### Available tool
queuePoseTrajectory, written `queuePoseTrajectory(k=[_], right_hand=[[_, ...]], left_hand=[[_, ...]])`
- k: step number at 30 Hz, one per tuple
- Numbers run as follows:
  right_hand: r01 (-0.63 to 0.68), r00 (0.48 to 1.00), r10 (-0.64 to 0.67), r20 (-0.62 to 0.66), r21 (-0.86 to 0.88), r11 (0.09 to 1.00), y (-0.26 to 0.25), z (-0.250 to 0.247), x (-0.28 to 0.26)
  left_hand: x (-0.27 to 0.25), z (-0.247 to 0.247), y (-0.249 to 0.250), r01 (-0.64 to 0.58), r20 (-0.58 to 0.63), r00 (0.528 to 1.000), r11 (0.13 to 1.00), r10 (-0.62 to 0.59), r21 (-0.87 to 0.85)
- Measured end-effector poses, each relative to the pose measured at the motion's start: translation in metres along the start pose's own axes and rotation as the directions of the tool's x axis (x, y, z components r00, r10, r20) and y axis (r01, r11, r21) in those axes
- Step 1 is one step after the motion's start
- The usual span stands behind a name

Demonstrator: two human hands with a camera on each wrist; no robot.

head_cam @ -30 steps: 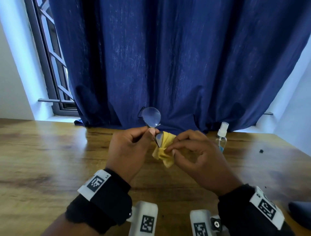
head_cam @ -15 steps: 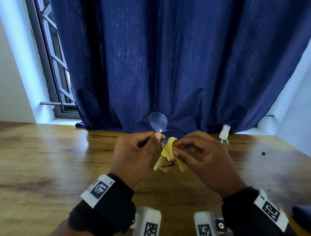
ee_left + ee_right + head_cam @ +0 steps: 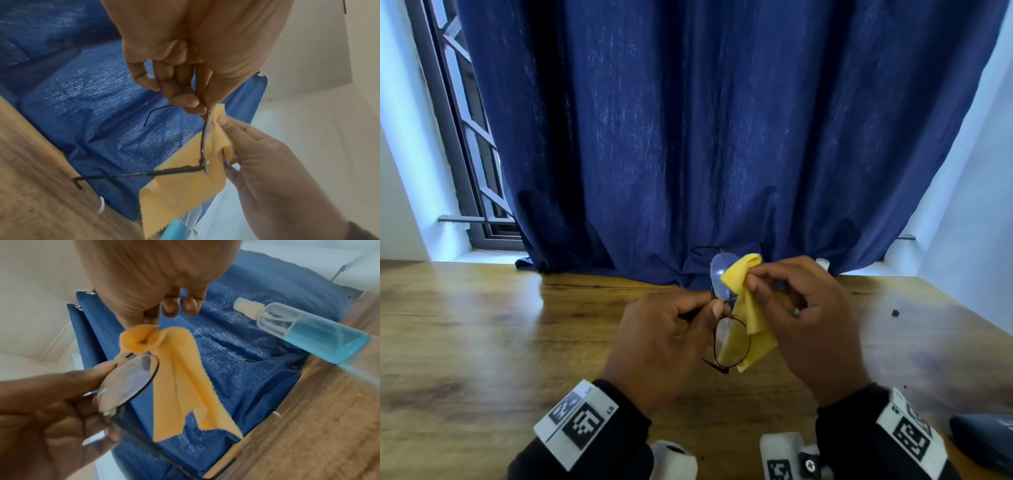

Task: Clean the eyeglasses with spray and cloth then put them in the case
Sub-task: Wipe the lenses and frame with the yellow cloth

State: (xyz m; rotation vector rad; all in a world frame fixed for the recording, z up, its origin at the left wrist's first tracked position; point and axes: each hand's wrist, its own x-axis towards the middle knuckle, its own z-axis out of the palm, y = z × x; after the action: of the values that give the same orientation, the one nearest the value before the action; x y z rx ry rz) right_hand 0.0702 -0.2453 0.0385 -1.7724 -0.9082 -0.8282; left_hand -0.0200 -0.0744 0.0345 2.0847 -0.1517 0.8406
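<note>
Thin black-framed eyeglasses (image 3: 722,308) stand upright above the wooden table (image 3: 482,342), one lens over the other. My left hand (image 3: 709,305) pinches them at the bridge between the lenses. My right hand (image 3: 751,279) pinches a yellow cloth (image 3: 748,308) against the upper lens; the rest of the cloth hangs down behind the lower lens. In the left wrist view the glasses (image 3: 203,146) show edge-on with a temple arm sticking out left and the cloth (image 3: 180,186) behind. The right wrist view shows the lower lens (image 3: 127,382), the cloth (image 3: 180,378) and the spray bottle (image 3: 308,327) with blue liquid.
A dark blue curtain (image 3: 722,137) hangs right behind the hands, down to the table's far edge. The spray bottle's white cap (image 3: 822,263) peeks out behind my right hand. A dark case (image 3: 983,442) lies at the near right edge. A small dark speck (image 3: 895,312) sits at right.
The right hand has carried the cloth up from the lower lens to the upper lens. The lower lens is now uncovered. The left hand keeps its pinch on the glasses.
</note>
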Motion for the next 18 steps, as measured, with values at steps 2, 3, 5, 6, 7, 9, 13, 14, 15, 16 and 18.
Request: queuePoseTrajectory(k=[2,3,5,6,7,9,13,14,15,16,18], right_hand=[[-0.033,0.999,0.032,-0.043,-0.024,0.999,0.004,0.0,0.0],[-0.033,0.998,0.033,-0.046,-0.017,0.999,0.003,0.001,0.0],[-0.021,0.997,0.021,-0.072,0.006,1.0,-0.001,0.003,-0.002],[-0.025,0.994,0.026,-0.107,0.008,1.0,-0.003,0.004,-0.002],[-0.046,0.987,0.046,-0.156,0.006,0.999,-0.004,0.002,-0.002],[-0.107,0.956,0.115,-0.27,0.042,0.993,-0.005,-0.002,-0.001],[0.049,0.962,-0.043,-0.271,0.014,0.999,-0.018,-0.009,0.0],[0.111,0.976,-0.11,-0.185,-0.007,0.994,-0.021,-0.007,0.0],[0.15,0.985,-0.151,-0.088,-0.018,0.989,-0.023,-0.005,-0.001],[0.165,0.986,-0.165,-0.01,-0.029,0.986,-0.023,-0.003,-0.001],[0.125,0.992,-0.124,0.015,-0.068,0.99,-0.017,-0.002,0.001]], left_hand=[[-0.002,0.0,0.005,-0.022,0.012,1.0,1.0,0.022,-0.004],[-0.002,0.001,0.009,-0.039,0.015,0.999,0.999,0.04,-0.008],[-0.003,0.003,0.014,-0.057,0.008,0.998,0.998,0.058,-0.03],[-0.004,0.003,0.015,-0.057,0.002,0.998,0.998,0.057,-0.041],[-0.003,0.003,0.015,-0.05,-0.005,0.999,0.997,0.05,-0.05],[-0.002,0.0,0.015,-0.032,-0.018,0.999,0.998,0.031,-0.057],[-0.002,-0.002,0.016,-0.028,-0.014,1.0,0.999,0.028,-0.032],[-0.003,-0.002,0.018,-0.037,-0.011,0.999,0.999,0.037,-0.013],[-0.003,-0.001,0.018,-0.049,-0.011,0.999,0.999,0.049,0.009],[-0.003,0.0,0.018,-0.058,-0.014,0.998,0.998,0.058,0.034],[-0.003,0.001,0.016,-0.061,-0.013,0.998,0.996,0.062,0.062]])
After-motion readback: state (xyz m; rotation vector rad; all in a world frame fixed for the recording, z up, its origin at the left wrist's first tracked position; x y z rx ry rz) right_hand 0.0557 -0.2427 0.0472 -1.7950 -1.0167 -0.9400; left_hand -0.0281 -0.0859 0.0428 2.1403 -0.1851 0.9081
